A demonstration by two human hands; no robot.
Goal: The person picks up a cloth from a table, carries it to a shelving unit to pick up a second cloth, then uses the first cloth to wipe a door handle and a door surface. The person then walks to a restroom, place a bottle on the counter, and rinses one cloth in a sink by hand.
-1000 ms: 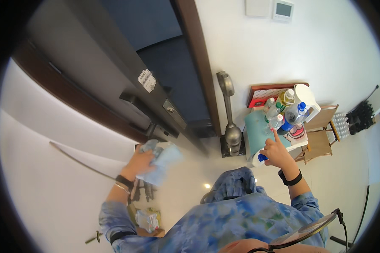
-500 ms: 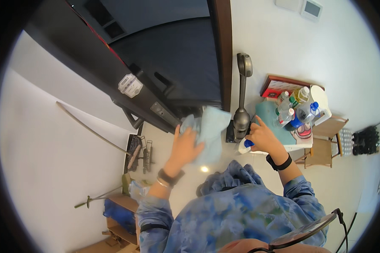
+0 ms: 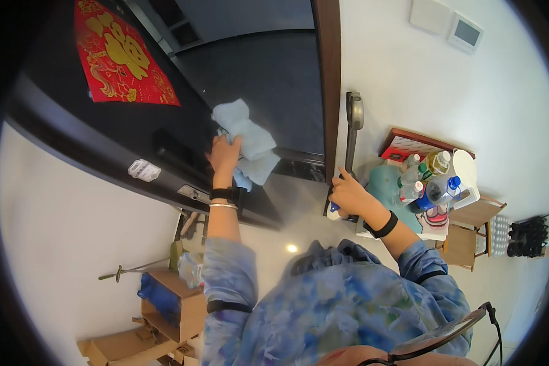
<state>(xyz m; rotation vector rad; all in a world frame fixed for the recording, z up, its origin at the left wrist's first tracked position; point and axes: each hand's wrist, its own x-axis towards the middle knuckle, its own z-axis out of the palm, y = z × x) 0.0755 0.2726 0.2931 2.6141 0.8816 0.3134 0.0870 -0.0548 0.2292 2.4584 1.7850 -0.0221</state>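
My left hand (image 3: 226, 157) grips a light blue cloth (image 3: 253, 137) at the dark door (image 3: 158, 128), above the lock plate on the door's edge. The cloth hangs in loose folds past my fingers, toward the doorway. Whether it touches the door's face cannot be made out. On the other side, my right hand (image 3: 355, 196) is closed round a blue-and-white object (image 3: 334, 208), with the index finger stretched out. Most of that object is hidden by my fingers; it could be a spray bottle. A red and gold paper decoration (image 3: 125, 55) is fixed to the door.
An upright grey stick vacuum (image 3: 354, 116) leans by the door frame (image 3: 329, 79). Several plastic bottles (image 3: 412, 192) stand on a small table at my right, beside a folding chair (image 3: 463, 235). Cardboard boxes (image 3: 192, 311) lie at the lower left.
My left hand has moved up and left with the cloth, onto the door's decorated side. The door has swung, showing more of that face. My right hand has shifted slightly left.
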